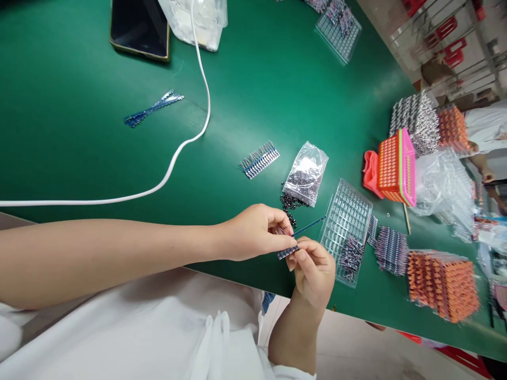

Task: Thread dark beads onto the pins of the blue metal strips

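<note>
My left hand [265, 231], fingers closed, holds a narrow blue strip [309, 226] with a row of small wire-legged parts [287, 252]; its bare end sticks out to the right. My right hand [316, 266] is closed in a pinch at the row's right end. What its fingertips grip is too small to make out. Just beyond the hands lie loose small black beads [290, 202], spilling from a clear plastic bag [307, 174]. A similar strip with parts and thin wires [259, 160] rests farther back. Right of my hands is a clear compartment tray [344, 208] with a pile of wired parts [351, 256].
A white cable [208, 95] curves across the green table [257, 79]. A phone [139, 29], plastic container [206, 26] and blue strips [152, 109] lie at left. On the right are an orange basket [390, 166], stacked orange parts [443, 285] and another person's hand [486, 171].
</note>
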Tool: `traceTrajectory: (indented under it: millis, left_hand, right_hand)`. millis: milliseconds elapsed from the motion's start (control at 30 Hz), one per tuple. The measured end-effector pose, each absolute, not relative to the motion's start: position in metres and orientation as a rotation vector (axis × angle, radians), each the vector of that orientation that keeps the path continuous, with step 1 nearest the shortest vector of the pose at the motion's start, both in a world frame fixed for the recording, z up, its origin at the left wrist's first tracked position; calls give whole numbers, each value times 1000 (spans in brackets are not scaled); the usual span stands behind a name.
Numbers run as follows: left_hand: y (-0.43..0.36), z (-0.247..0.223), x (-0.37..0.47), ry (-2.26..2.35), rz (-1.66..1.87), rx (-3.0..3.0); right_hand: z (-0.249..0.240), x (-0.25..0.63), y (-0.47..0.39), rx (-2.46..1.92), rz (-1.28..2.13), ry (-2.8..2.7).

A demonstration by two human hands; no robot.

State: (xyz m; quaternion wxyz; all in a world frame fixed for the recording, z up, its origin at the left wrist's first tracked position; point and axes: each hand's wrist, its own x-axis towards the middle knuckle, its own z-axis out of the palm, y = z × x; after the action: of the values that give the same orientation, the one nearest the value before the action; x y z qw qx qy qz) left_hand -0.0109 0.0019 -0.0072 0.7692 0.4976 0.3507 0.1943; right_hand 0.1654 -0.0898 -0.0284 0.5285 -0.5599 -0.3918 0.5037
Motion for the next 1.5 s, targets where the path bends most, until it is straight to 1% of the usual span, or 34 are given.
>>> traceTrajectory:
  millis: [333,700,933,1167,1500]
  left_hand:
    - [3,-8,-11,769,405,1167]
    - [5,-5,-13,701,313,1169]
    - [5,-4,-13,713,304,1209]
    - [5,-3,-13,734,307,1262]
    - [6,-4,-13,731,316,1259]
  right_hand:
    - [-29,167,-91,-1335,1217,-961]
    - [-30,171,-90,-1310,1332,-869]
    - [-31,172,-91,-1264,1294,-951]
    - [-29,170,-92,-1325,1224,-1020]
    - [-28,169,-93,-1341,1210,-1036]
